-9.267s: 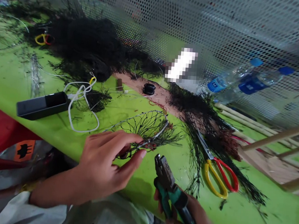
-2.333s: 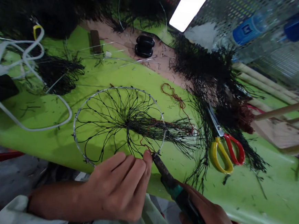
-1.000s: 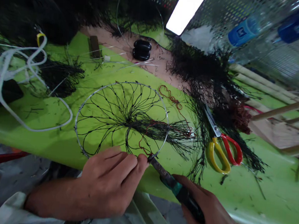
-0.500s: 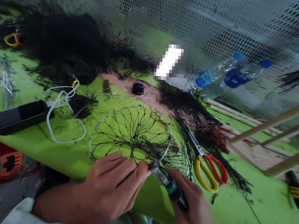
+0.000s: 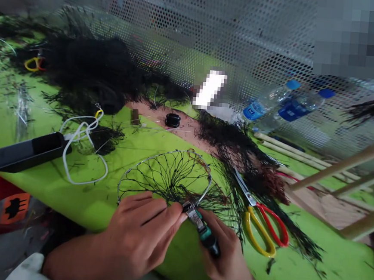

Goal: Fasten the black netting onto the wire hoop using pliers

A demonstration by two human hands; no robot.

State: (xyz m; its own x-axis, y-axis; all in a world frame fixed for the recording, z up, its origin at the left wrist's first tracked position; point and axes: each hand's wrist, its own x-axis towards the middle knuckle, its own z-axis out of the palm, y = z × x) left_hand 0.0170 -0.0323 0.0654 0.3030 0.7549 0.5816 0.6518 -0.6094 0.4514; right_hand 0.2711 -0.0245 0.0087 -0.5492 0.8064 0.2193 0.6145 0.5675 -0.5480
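My left hand (image 5: pixel 143 233) is closed, its thumb and fingers pinching the near edge of a wire hoop (image 5: pixel 209 180). Knotted black netting (image 5: pixel 172 173) is strung inside the hoop and gathers toward its middle. In my right hand (image 5: pixel 225 251) is a pair of pliers (image 5: pixel 203 229) with green and black handles. The pliers' jaws meet the hoop's rim right beside my left fingertips; what exactly they grip is too small to tell. Just right of the hands lie scissors (image 5: pixel 251 201) with one yellow and one red handle.
Dark net bundles (image 5: pixel 91 72) heap at the back left, with more netting (image 5: pixel 235 139) at the right. A black case (image 5: pixel 27 151) and white cord (image 5: pixel 65 165) lie left. Two water bottles (image 5: pixel 294 109) stand behind a perforated panel (image 5: pixel 189 23). Wooden rods (image 5: pixel 359 171) jut in from the right.
The view has shifted slightly, so the table's things appear lower. My right hand and the pliers have moved a little left, and the pliers' handles now point more steeply downward.
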